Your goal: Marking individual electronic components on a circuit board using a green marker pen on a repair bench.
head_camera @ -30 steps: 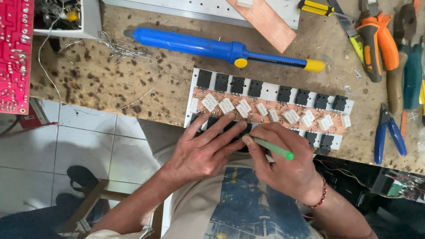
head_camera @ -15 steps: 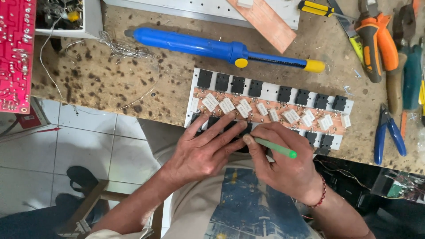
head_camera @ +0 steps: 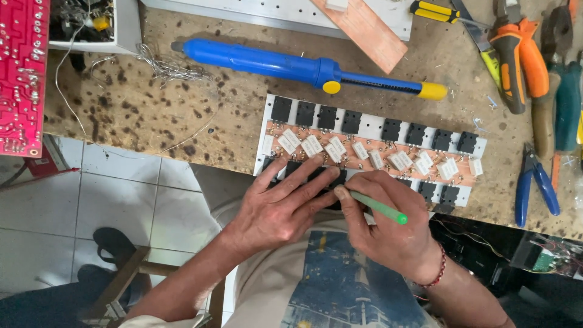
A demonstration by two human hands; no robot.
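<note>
Pinching a slim green tool [head_camera: 379,208] between thumb and fingers, the right hand [head_camera: 388,228] is working its tip at the near edge of the long circuit board [head_camera: 370,152] in the middle of the frame, its grip narrow and closed on the shaft. Beside it, touching, the left hand [head_camera: 282,203] is lying flat with fingers spread over the board's lower left part, probably pressing it steady; it is holding nothing. Carrying everything, the scorched, speckled table [head_camera: 139,109] is filling the upper frame, with white floor tiles showing lower left. A red board [head_camera: 21,73] is hanging off the upper left edge. Above the circuit board a blue desoldering pump [head_camera: 285,64] is lying crosswise. Orange-handled pliers [head_camera: 516,61] and blue-handled cutters [head_camera: 534,185] are sitting along the right side.
</note>
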